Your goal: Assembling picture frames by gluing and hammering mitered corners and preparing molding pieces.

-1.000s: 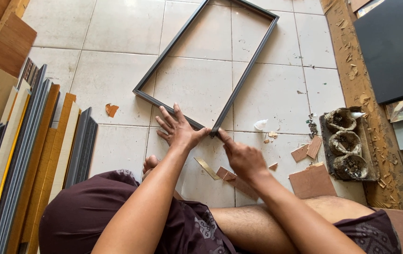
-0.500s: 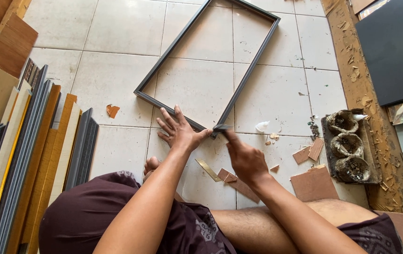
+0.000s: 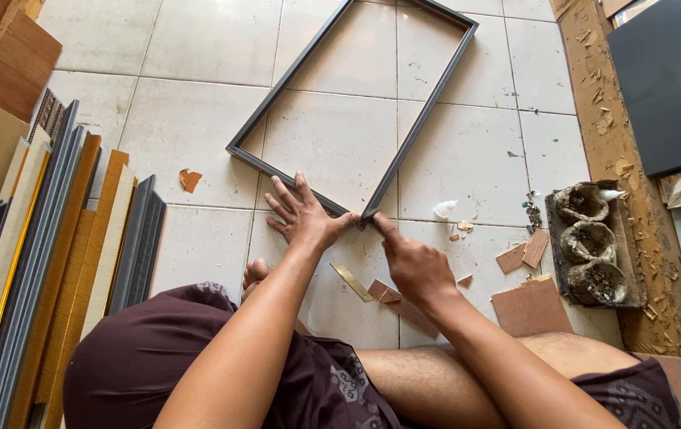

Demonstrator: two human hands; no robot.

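A dark rectangular frame (image 3: pixel 428 103) lies flat on the white tiled floor in front of me. My left hand (image 3: pixel 302 214) rests with fingers spread on the frame's near rail, just left of the nearest corner. My right hand (image 3: pixel 408 262) is curled, its thumb and fingertips pinched at that same corner (image 3: pixel 366 218). Whether it holds a small tool or piece there is hidden by the fingers. My bare legs and dark shorts fill the bottom of the view.
Long frame mouldings (image 3: pixel 54 262) in grey, gold and wood tones lie stacked at the left. A tray with three round cups (image 3: pixel 591 246) stands at the right, beside brown board scraps (image 3: pixel 530 306). A thin brass strip (image 3: pixel 352 282) and chips lie near my knee. A dark panel (image 3: pixel 670 79) is far right.
My right hand has slid a little forward and left, closing in on the frame's near corner. The left hand has stayed pressed on the rail.
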